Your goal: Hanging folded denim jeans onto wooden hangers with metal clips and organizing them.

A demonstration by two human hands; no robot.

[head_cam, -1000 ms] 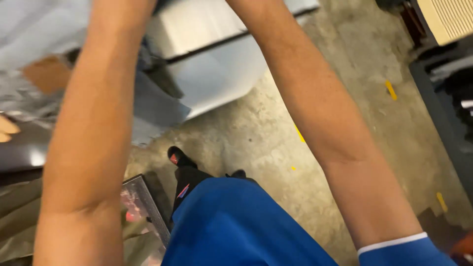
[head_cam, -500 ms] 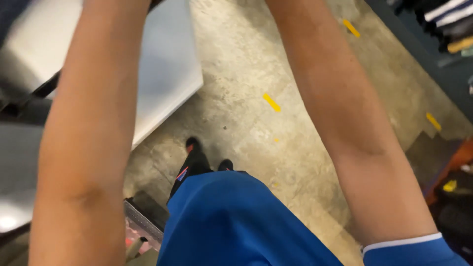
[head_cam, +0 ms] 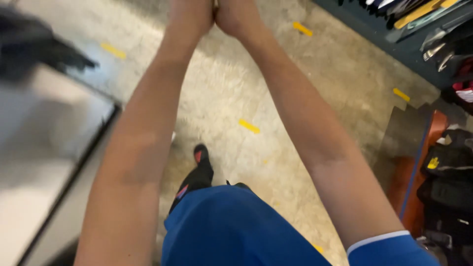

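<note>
1. Seen from the head camera, looking down, both bare forearms stretch forward and away — their long axes run from the bottom of the view up to the top edge, converging there.
2. The left hand (head_cam: 189, 15) and the right hand (head_cam: 236, 15) meet at the top edge, heels of the palms pressed side by side. The fingers are cut off by the edge, so it cannot be told whether they are spread, curled, or gripping anything.
3. Nothing held shows in view; the hands are nearest to each other, above the concrete floor (head_cam: 221, 93).
4. Below the arms is the person's blue shirt (head_cam: 231, 226), with a white-edged blue sleeve (head_cam: 389, 249) at the lower right corner.
5. A black shoe with red marks (head_cam: 199, 170) stands on the floor between the forearms.
6. Short yellow floor marks (head_cam: 249, 125) lie scattered across the concrete.
7. At the left edge is a blurred pale panel with a dark rim (head_cam: 44, 148).
8. At the right edge, dark shelving (head_cam: 419, 29) holds tools, with an orange and blue rack (head_cam: 419, 162) and black gear below.
9. Compared with half a second ago, the forearms — then well apart at the top — have drawn together so the hands touch, and the pale panel has shifted toward the left edge.
</note>
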